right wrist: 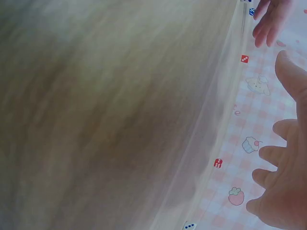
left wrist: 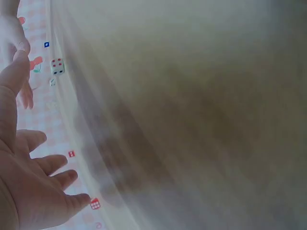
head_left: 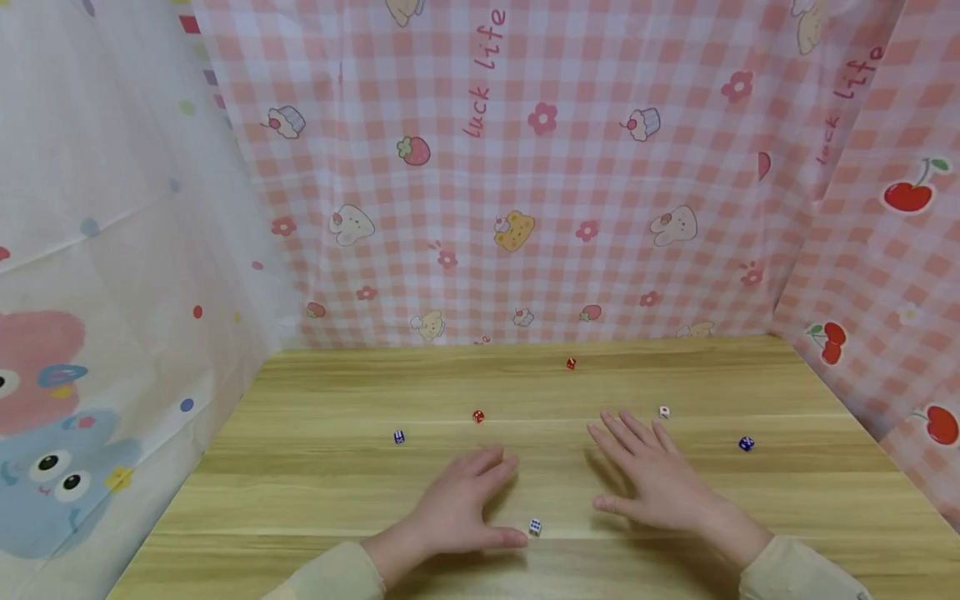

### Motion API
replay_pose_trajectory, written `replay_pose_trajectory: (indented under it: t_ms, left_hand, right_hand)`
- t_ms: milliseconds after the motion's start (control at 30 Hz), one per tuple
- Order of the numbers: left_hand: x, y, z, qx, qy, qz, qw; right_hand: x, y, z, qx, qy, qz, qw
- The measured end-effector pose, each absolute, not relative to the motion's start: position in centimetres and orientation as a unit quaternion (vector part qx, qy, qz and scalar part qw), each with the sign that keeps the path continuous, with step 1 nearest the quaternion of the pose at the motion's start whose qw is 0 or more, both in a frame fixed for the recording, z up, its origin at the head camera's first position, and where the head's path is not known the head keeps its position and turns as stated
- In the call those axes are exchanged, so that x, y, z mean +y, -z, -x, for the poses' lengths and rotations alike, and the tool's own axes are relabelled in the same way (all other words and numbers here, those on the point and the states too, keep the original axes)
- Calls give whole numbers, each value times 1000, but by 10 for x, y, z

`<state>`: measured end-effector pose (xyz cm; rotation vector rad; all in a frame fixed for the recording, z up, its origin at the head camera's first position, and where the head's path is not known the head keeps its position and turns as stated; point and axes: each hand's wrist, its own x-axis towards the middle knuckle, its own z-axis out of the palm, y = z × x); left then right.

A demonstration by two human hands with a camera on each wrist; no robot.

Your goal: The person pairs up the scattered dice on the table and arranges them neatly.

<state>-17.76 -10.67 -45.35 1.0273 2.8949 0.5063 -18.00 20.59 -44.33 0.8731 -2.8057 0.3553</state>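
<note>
Both hands hover over the wooden table with nothing in their grasp. My left hand (head_left: 467, 507) has loosely bent fingers, its thumb close to a white die (head_left: 535, 527) with blue pips on top. Beyond its fingers lie a red die (head_left: 478, 417) and, farther left, a blue die (head_left: 399, 437). My right hand (head_left: 656, 479) has its fingers spread and fairly straight, near another white die (head_left: 664, 412) with a red pip. To its right sits a second blue die (head_left: 746, 444). A second red die (head_left: 571, 363) lies near the table's far edge. Both wrist views show the fingers extended, holding nothing.
The wood-grain table (head_left: 337, 483) carries the scattered dice. Behind it hangs a pink checked cloth (head_left: 465, 192). A white patterned cloth (head_left: 150, 233) borders the left side, and a cherry-print cloth (head_left: 870, 275) borders the right.
</note>
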Motion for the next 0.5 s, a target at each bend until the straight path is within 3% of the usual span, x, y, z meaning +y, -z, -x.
replay_pose_trajectory:
  t_ms: [500]
  left_hand:
    - [-94, 461, 176, 909, -248, -334, 9]
  right_hand:
    - [211, 450, 186, -922, -174, -314, 148]
